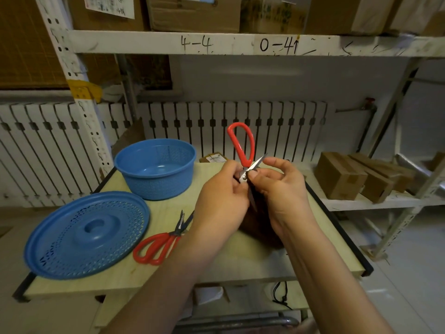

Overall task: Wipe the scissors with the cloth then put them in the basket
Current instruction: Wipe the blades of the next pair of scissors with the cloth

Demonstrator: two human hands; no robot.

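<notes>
Scissors [243, 150] held above mid-desk [240, 263], both hands on them.
Left hand [222, 189] grips near the pivot, red handle up; right hand [280, 189] pinches the dark cloth [258, 227] against the blades. Basket [155, 168] stands open at the back-left edge, its lid [86, 233] overhanging the front-left corner. A second pair [161, 242] lies between lid and hands. Bare desk shows right and front.

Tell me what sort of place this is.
Probably a storeroom or small warehouse. Metal shelving with handwritten location codes carries cardboard boxes, and more boxes sit on the shelf above. The wiping is done on a plain wooden table set between the racks.
</notes>
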